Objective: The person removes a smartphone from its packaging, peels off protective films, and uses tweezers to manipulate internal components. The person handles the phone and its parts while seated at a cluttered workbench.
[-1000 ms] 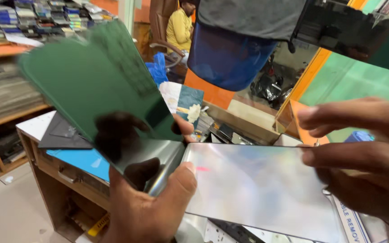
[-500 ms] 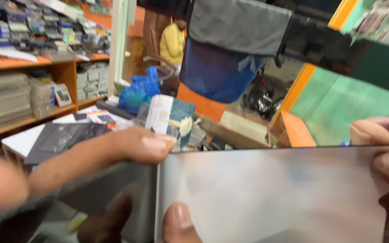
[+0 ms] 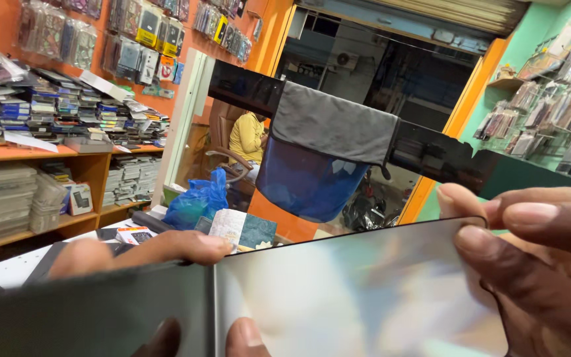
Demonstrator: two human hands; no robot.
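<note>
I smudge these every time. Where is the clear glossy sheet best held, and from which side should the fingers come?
Hold the clear glossy sheet by its thin edges, coming in from the sides. It is flat, wide and shiny, so only the rims give a grip off its face. Here the right hand pinches the right edge, and the left hand holds the left end.

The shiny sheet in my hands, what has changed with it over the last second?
The dark green backing sheet, raised up a second ago, has been folded down flat beside the glossy sheet. The left hand moved from gripping below to lying with its fingers along the top edge and its thumb underneath. The view tilted up toward the shop. The right hand still pinches the glossy sheet's right corner.
</note>
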